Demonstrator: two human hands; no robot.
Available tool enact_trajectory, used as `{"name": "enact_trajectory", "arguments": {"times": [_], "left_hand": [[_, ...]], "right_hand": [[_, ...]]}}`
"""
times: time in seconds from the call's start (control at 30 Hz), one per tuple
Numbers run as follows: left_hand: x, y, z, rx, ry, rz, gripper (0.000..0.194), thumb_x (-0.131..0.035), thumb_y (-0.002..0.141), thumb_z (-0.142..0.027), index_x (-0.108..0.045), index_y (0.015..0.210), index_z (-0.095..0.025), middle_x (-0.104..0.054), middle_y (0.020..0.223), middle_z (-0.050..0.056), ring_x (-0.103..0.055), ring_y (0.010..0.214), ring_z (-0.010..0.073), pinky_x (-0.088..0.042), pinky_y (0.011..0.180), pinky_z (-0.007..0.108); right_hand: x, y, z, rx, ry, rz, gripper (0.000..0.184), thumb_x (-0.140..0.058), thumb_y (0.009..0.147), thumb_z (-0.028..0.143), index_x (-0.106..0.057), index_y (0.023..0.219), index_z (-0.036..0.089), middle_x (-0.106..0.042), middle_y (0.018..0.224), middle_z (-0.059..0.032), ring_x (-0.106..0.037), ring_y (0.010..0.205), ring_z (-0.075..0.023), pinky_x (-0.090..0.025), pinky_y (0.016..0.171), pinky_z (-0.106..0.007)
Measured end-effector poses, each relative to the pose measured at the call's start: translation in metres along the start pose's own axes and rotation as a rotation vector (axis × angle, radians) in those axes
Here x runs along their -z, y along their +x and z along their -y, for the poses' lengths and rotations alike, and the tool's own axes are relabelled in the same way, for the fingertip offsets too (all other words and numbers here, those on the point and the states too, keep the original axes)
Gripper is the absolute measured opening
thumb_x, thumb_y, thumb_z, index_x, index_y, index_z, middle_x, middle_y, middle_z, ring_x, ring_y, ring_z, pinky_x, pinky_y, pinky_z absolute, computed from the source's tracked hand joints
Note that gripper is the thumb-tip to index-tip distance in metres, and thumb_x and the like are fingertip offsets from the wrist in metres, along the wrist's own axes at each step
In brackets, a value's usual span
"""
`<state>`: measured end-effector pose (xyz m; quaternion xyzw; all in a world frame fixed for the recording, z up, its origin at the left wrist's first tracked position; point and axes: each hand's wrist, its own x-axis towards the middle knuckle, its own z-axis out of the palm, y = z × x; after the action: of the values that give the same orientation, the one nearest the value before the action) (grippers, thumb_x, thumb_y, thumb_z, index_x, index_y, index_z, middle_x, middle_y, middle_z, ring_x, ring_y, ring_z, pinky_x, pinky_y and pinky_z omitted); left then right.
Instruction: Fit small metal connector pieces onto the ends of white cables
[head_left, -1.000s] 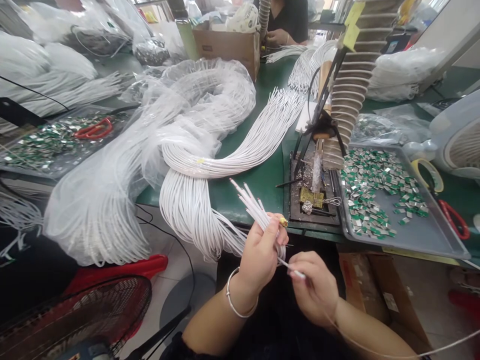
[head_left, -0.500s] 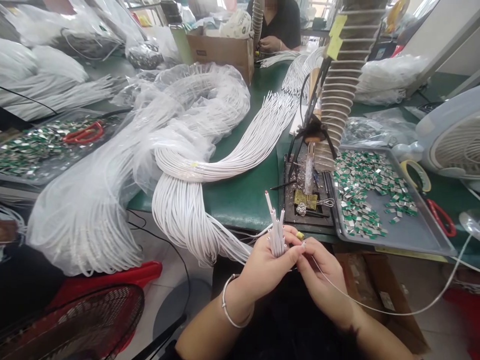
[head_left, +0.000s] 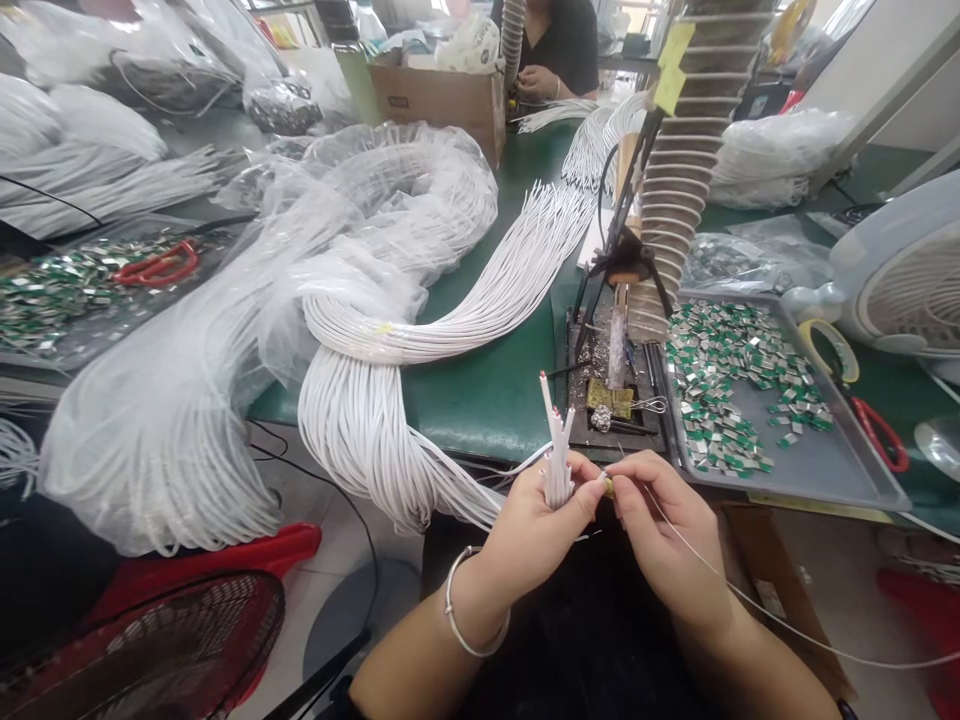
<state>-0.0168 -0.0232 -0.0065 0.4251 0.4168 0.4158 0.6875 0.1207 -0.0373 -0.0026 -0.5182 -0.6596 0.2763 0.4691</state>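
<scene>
My left hand (head_left: 536, 525) is shut around a small bunch of white cables (head_left: 556, 450), which stand upright with reddish cut tips. Right against it, my right hand (head_left: 664, 530) pinches a small brass-coloured tip (head_left: 608, 487) between finger and thumb. A thin white wire (head_left: 780, 610) runs from that hand towards the lower right. The two hands nearly touch. Behind them, a large hank of white cables (head_left: 360, 430) lies across the green table (head_left: 480, 400), partly wrapped in clear plastic, and its strands trail down towards my left hand.
A soldering station (head_left: 607, 400) stands beyond my hands, beside a metal tray (head_left: 795, 420) of green-and-silver pieces. Red-handled scissors (head_left: 877, 435) lie further right. A fan (head_left: 907, 285) is at right, a cardboard box (head_left: 435, 105) at back, and a co-worker (head_left: 555, 50) beyond it.
The cable bunch has swung from leaning up-left to upright. My right hand has moved up to my left, and its fingers now pinch the brass-coloured tip.
</scene>
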Motion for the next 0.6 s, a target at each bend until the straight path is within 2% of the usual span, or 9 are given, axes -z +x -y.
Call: {"name": "enact_trajectory", "arguments": {"times": [0.43,0.6], "left_hand": [[-0.0001,0.0029,0.0052,-0.020,0.094,-0.011,0.016,-0.061,0.082,-0.031,-0.056,0.079,-0.016,-0.051,0.072,-0.002,-0.044,0.067,0.0114,-0.038,0.065,0.024],[-0.0015,0.0015,0.0069,-0.047,0.172,0.026,0.015,-0.059,0.082,-0.031,-0.056,0.077,-0.017,-0.049,0.068,-0.002,-0.043,0.065,0.0123,-0.037,0.064,0.026]], "right_hand": [[0.0008,0.0057,-0.0003,-0.122,0.081,0.023,0.013,-0.054,0.083,0.018,-0.058,0.071,0.020,-0.054,0.065,0.0038,-0.051,0.058,-0.0070,-0.042,0.054,-0.016],[0.0033,0.0069,-0.0070,-0.298,0.287,0.098,0.014,-0.053,0.079,0.021,-0.054,0.066,0.019,-0.048,0.058,0.0055,-0.041,0.048,-0.0050,-0.035,0.044,-0.015]]}}
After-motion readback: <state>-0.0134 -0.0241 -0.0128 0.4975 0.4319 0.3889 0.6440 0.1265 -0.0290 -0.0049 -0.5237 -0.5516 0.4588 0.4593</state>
